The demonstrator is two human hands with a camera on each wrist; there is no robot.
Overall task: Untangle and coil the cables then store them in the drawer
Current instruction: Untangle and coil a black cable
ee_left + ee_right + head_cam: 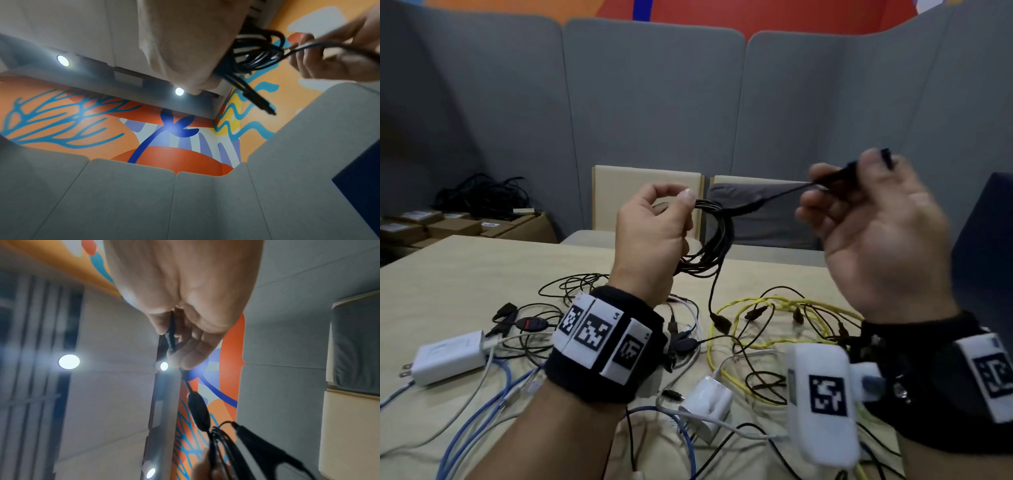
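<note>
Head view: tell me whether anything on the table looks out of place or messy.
Yes. The table is strewn with tangled cables: a yellow cable loops through thin black leads, and blue cables cross white ones near two white chargers. Only the black cable held by the left hand is coiled.

- We note bare forearms; a black wristband [607, 346] on each wrist.
- White blocks with black square-code markers [592, 330] ride both bands.
- A white padded unit [822, 401] sits on the right.
</note>
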